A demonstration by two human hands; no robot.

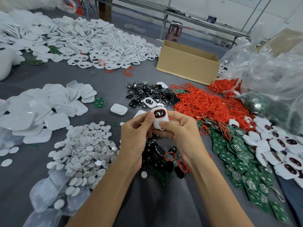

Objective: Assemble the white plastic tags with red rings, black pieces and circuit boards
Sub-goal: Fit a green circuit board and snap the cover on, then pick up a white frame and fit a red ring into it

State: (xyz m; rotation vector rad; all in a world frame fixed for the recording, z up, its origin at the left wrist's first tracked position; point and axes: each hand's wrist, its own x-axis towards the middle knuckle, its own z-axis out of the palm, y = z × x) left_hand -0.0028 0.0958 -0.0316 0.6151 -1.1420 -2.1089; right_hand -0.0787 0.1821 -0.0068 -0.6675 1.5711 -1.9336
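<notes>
A person's two bare hands meet over the middle of a grey bench (106,81), holding one white tag (160,124) between them, face up. The left hand (136,140) pinches the tag's left edge, with the thumb on its face. The right hand (182,133) curls round its right side, with the thumb pressing the lower front. Each hand's grip is closed on the tag. A red ring (165,112) outlines a black piece (158,113) set in the tag's upper face.

Directly below the hands lies a small heap of black pieces (161,154) with a few loose rings among them. A second black heap (147,94) sits just beyond the hands. To the right spreads a large mound of red rings (208,104). Nearer on the right lie green circuit boards (236,154), and finished tags (282,149) are piled at the right edge.

On the left are white round discs (85,145) and, beyond them, smooth white shells (41,110). Far left, a broad heap of white tag fronts (101,38) with cut-outs covers the bench. An open cardboard box (188,63) stands far right of centre, beside clear plastic bags (270,63).
</notes>
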